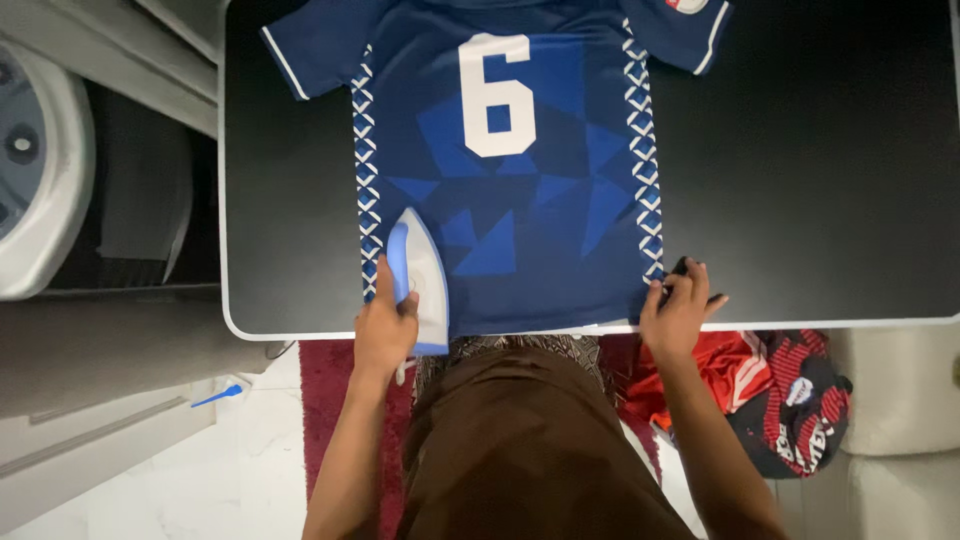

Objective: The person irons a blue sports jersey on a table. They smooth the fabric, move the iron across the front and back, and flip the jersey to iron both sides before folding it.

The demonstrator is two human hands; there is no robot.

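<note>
A dark blue sports shirt (520,170) with a white numeral and white zigzag side stripes lies flat, back up, on a black table (800,180). My left hand (385,325) grips the blue handle of a white and blue clothes iron (422,272), which rests on the shirt's lower left part, tip pointing away from me. My right hand (680,305) presses down on the shirt's lower right corner at the table's near edge, fingers curled over the hem.
A pile of red and black clothes (790,395) lies on the floor at the right. A white round appliance (35,170) stands at the left. A dark red rug (325,400) lies under me. The table's right half is bare.
</note>
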